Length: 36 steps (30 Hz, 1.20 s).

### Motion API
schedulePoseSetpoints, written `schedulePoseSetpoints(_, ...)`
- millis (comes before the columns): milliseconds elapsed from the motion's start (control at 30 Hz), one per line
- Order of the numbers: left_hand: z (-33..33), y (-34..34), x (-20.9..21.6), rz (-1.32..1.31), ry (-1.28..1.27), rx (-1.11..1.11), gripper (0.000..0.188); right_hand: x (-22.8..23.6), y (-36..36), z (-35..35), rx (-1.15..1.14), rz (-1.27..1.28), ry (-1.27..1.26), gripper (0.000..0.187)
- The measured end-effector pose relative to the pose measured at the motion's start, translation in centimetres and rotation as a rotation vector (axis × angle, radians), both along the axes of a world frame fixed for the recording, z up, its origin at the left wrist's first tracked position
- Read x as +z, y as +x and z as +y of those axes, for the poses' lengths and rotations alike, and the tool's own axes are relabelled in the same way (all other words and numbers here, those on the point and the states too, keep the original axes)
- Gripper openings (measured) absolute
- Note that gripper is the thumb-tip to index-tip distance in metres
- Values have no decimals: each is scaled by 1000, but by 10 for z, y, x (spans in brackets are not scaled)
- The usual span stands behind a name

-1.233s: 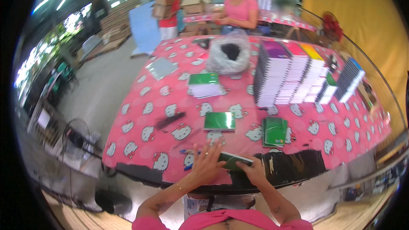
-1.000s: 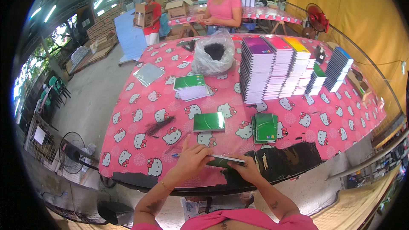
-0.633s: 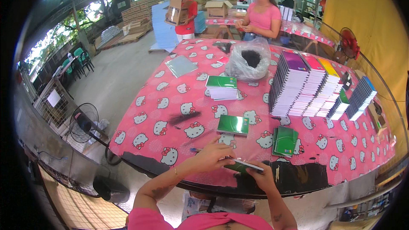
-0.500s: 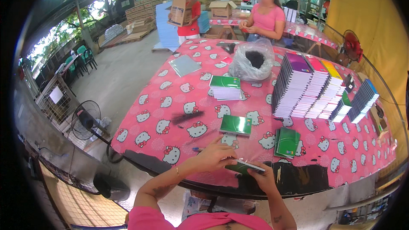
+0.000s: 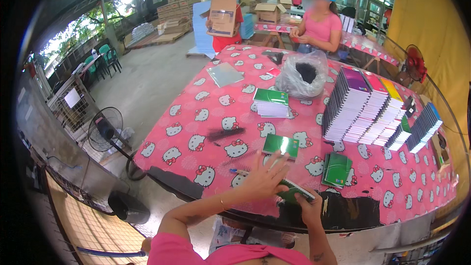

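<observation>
My right hand (image 5: 310, 208) grips a small green-covered notebook (image 5: 290, 195) by its right end, low over the table's front edge. My left hand (image 5: 265, 179) hovers at the notebook's left end with fingers spread; whether its lower edge touches the notebook I cannot tell. Just beyond the left fingers lies a green notebook (image 5: 280, 145). Beside that hand rest a blue pen-like tool (image 5: 239, 172) and a loose dark spiral coil (image 5: 248, 158). Farther left is a bunch of black coils (image 5: 225, 134). Spiral-bound green notebooks (image 5: 337, 169) lie to the right.
A green-topped stack (image 5: 271, 103) sits mid-table, near a clear plastic bag (image 5: 299, 86) with a dark bundle inside. Tall notebook stacks (image 5: 346, 105) stand at the right. Across the table are a person in pink (image 5: 321, 32) and another carrying a carton (image 5: 222, 17). A fan (image 5: 105, 128) stands left.
My left hand has come off its pinch at the notebook and opened, fingers spread. My right hand still holds the notebook. The view has shifted; the far person's carton now faces me more squarely.
</observation>
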<state>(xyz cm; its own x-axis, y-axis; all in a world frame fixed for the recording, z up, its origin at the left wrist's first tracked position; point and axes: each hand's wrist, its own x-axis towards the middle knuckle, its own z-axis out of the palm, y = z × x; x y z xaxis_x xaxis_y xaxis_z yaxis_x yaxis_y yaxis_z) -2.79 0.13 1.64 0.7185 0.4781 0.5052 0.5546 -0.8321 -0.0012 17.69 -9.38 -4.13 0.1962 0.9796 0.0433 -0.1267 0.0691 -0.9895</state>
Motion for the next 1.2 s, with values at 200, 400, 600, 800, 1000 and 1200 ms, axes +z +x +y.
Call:
schedulePoseSetpoints(200,-25,5,-39,93,11,78,77,10,-6,-4,-100,80,-13,23)
schedulePoseSetpoints(400,-30,6,-43,100,30,41,79,17,-6,-6,-126,129,-64,25)
schedulePoseSetpoints(600,-18,18,-4,59,60,149,82,11,-10,-2,-31,-11,1,26)
schedulePoseSetpoints(800,-27,16,-45,-103,-74,-18,69,-3,9,5,12,-44,71,28)
schedulePoseSetpoints(1000,12,25,-4,430,-522,-138,59,-20,13,11,99,-180,34,28)
schedulePoseSetpoints(1200,-36,17,-68,116,-127,-51,71,-6,7,9,41,-298,-74,24)
